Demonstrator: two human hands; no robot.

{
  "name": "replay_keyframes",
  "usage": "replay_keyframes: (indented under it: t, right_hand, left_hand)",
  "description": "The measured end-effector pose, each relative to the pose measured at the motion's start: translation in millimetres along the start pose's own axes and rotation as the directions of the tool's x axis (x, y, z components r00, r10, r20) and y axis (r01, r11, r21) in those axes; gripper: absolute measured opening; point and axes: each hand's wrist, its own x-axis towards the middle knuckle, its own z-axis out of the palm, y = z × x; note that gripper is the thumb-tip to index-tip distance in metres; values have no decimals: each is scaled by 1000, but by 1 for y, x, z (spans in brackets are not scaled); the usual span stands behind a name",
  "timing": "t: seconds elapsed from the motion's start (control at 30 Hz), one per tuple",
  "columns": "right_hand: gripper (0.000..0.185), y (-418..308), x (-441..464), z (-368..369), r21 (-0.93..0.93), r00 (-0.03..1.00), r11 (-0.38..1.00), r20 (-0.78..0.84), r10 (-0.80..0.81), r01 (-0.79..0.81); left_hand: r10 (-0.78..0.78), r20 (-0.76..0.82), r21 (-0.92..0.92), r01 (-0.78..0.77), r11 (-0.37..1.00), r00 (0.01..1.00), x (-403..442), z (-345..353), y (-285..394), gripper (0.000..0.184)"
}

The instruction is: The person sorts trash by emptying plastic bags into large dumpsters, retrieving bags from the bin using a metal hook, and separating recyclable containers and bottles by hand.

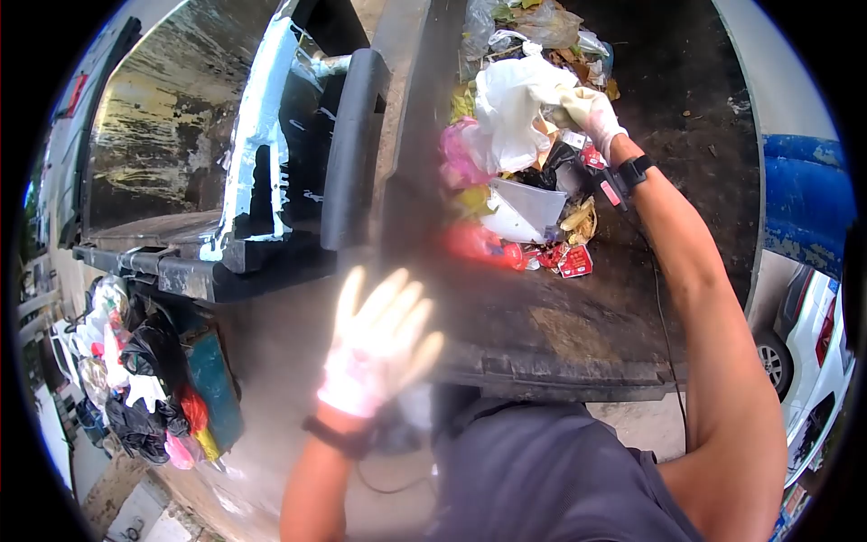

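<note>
Head view: at upper centre, the gloved right hand (591, 113) has its fingers closed on a white bag (506, 108), likely light, soft and slippery, best held by its bunched edge. Lower centre, the gloved left hand (379, 348) spreads its fingers, holding nothing. A pink bag (461, 149) crowds the white bag's left side; a translucent sheet (537, 208) and red packet (575, 261) lie below.

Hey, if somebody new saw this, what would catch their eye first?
Probably the white plastic bag, gripped by the gloved right hand amid mixed rubbish in the dark container, upper centre. Next, the bright, blurred left hand, spread open, below and left. Pale blue paint stands out on the black bin, upper left.
</note>
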Motion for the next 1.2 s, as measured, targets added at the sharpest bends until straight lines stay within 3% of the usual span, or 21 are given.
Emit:
replay_keyframes:
  t: [0.03, 0.1, 0.17, 0.23, 0.3, 0.33, 0.43, 0.57, 0.63, 0.7, 0.77, 0.8, 0.83, 0.9, 0.93, 0.97, 1.03, 1.1, 1.13, 1.17, 1.2]
  right_hand:
    - [23, -1, -6, -1, -123, 991, 987, 63, 116, -107]
    - [28, -8, -12, -12, 88, 973, 970, -64, -221, 226]
    - [33, -8, -12, -17, 7, 961, 970, -134, -241, 245]
    - [33, -2, -14, -13, -354, 989, 930, 136, -55, 100]
    - [31, -33, -39, -21, -537, 950, 810, -46, -308, 236]
    - [29, -32, -36, -16, -241, 916, 916, -168, -364, 320]
    - [26, -13, -23, -31, -509, 977, 839, 18, -214, 193]
    - [28, -70, -77, -17, -202, 893, 905, -186, -410, 374]
    - [28, -36, -46, -32, -299, 970, 924, 37, -238, 238]
    - [28, -40, -46, -35, -160, 969, 964, -87, -230, 215]
    - [27, -68, -68, -34, -12, 859, 893, -268, -437, 450]
    - [25, -66, -75, -30, -47, 862, 903, -282, -421, 426]
    - [23, -52, -65, -29, -331, 917, 892, -150, -370, 307]
    - [23, -44, -78, -37, -431, 996, 900, 85, -36, 69]
    - [22, -42, -70, -38, -427, 960, 881, -88, -265, 204]
    - [20, -45, -75, -40, -166, 920, 941, -220, -326, 294]
    - [17, -66, -111, -28, -259, 909, 909, -178, -378, 327]
    - [21, -56, -112, -41, -369, 992, 921, 68, -107, 125]
    - [21, -56, -112, -45, 2, 978, 978, 7, -209, 209]
    - [20, -57, -116, -55, -134, 916, 939, -212, -339, 317]
    - [20, -63, -124, -58, -158, 905, 929, -221, -364, 335]
  left_hand:
    - [10, -2, -1, -10, 1000, 1000, -2, 0, -1, 36]
    - [6, -22, 6, -6, 1000, 1000, 0, 1, -4, 36]
    - [3, -22, 1, -3, 1000, 1000, -2, 1, -2, 35]
    - [18, -23, -2, -18, 1000, 1000, -1, 0, -1, 35]
    - [20, -39, -6, -20, 1000, 999, -2, 2, -4, 34]
    - [20, -53, -5, -20, 1000, 998, -2, 3, -3, 34]
    - [27, -57, 4, -27, 1000, 998, -2, 2, -1, 33]
    - [34, -90, 2, -34, 999, 995, -3, 2, -1, 34]
    - [43, -93, 1, -43, 999, 995, -4, 3, 0, 33]
    - [48, -102, 7, -47, 999, 994, -4, 3, -1, 32]
    - [44, -126, 4, -44, 999, 991, -6, 4, -2, 32]
    - [50, -131, 1, -50, 999, 990, -7, 5, -1, 32]
    - [54, -128, 3, -54, 999, 990, -8, 5, -1, 32]
    - [65, -133, 8, -64, 998, 989, -8, 4, 0, 32]
    - [63, -131, 7, -62, 998, 989, -8, 4, 0, 31]
    - [57, -149, 7, -56, 998, 987, -10, 4, 0, 31]
    - [72, -157, 6, -72, 997, 985, -11, 4, 0, 31]
    - [97, -150, 19, -95, 995, 984, -10, 4, 0, 31]
    - [101, -157, 17, -99, 995, 982, -11, 4, 0, 31]
    - [94, -165, 18, -93, 996, 982, -13, 5, -1, 31]
    - [100, -176, 15, -99, 995, 979, -14, 7, -2, 31]
